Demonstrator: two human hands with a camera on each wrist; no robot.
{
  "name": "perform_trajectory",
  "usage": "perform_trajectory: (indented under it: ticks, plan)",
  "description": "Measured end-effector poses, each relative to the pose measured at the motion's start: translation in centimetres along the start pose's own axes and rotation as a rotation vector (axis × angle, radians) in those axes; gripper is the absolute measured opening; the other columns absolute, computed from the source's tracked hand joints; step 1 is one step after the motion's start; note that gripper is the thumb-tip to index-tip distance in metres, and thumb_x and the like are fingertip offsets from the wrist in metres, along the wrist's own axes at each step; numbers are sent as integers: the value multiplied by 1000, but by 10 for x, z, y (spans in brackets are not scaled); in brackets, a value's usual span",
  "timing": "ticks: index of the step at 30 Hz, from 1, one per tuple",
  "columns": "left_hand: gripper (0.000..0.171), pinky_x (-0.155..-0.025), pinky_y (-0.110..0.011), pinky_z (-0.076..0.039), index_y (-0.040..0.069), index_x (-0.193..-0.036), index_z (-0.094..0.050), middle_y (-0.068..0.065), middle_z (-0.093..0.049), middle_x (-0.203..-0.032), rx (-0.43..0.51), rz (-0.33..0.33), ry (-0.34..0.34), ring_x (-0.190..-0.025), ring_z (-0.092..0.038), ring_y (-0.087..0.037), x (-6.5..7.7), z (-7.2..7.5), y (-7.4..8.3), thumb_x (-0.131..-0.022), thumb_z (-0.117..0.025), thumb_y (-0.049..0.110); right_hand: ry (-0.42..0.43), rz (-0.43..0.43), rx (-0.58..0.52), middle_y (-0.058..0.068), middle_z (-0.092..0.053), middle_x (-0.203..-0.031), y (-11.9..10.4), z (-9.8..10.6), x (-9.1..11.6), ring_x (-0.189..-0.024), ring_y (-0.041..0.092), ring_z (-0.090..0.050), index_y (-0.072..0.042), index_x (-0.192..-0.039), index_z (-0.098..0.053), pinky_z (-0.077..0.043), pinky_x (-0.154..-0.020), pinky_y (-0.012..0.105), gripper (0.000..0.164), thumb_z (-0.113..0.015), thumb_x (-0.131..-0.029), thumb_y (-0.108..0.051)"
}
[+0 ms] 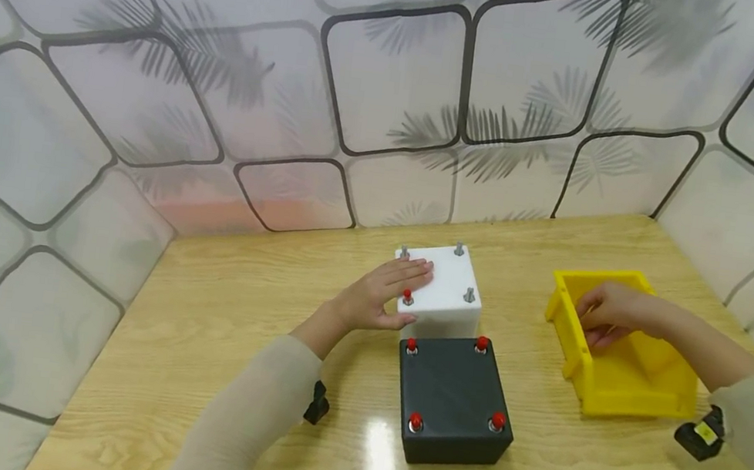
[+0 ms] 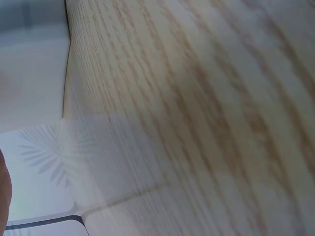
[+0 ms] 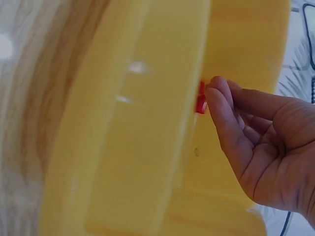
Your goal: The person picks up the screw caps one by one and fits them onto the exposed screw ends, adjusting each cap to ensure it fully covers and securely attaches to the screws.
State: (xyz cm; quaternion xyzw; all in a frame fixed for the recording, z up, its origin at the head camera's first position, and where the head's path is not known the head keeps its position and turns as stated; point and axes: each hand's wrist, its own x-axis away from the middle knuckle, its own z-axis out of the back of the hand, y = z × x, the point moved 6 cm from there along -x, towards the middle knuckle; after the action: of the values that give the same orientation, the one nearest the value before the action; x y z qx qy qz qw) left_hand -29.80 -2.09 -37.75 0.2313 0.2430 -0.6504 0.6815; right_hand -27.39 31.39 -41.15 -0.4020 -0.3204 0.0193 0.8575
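Note:
My left hand (image 1: 380, 293) lies on the white box (image 1: 447, 278) with fingers stretched across its top and the thumb at its front edge. One corner stud of that box wears a red cap (image 1: 407, 297); the other three are bare metal studs (image 1: 469, 295). Closer to me stands a black box (image 1: 453, 391) with a red cap on each corner. My right hand (image 1: 612, 312) is down inside the yellow bin (image 1: 640, 404). In the right wrist view its bent fingers and thumb pinch at a small red cap (image 3: 201, 104), partly hidden by the fingertips.
The wooden table (image 1: 232, 342) carries both boxes and the bin. A patterned cloth (image 1: 394, 82) rises behind the table and at both sides. The bin's walls stand around my right hand. In the left wrist view, mostly blurred tabletop (image 2: 197, 123) shows.

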Motion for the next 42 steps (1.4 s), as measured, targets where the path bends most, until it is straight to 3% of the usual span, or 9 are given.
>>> perform_trajectory:
  ticks: [7, 19, 36, 42]
  plan:
    - [66, -110, -42, -36, -10, -124, -55, -24, -54, -131, 7, 7, -1, -127, -48, -32, 0, -1, 0, -96, -43, 48, 60, -26, -80, 5, -68, -77, -7, 16, 15, -69, 16, -68, 11, -107, -61, -59, -67, 32, 26, -59, -91, -8]
    - [67, -110, -43, -35, -10, -126, -54, -24, -53, -132, 10, 16, -15, -128, -47, -32, 1, -1, 0, -96, -43, 49, 118, -2, -123, 6, -68, -86, -11, 41, 35, -76, 16, -68, 11, -114, -57, -58, -75, 35, 32, -58, -94, -14]
    - [67, -110, -42, -35, -9, -125, -56, -23, -55, -131, 4, 23, -5, -128, -47, -30, 1, -1, -1, -95, -43, 50, 248, 76, -168, 2, -70, -86, -23, 49, 53, -75, 16, -68, 6, -111, -61, -59, -74, 35, 33, -61, -93, -22]
    - [67, -110, -43, -35, -10, -125, -56, -23, -55, -131, -7, 8, 5, -128, -48, -31, 1, 0, -1, -95, -43, 49, 248, 97, -172, 1, -70, -86, -32, 50, 55, -75, 16, -68, 8, -113, -59, -59, -73, 35, 34, -59, -94, -20]
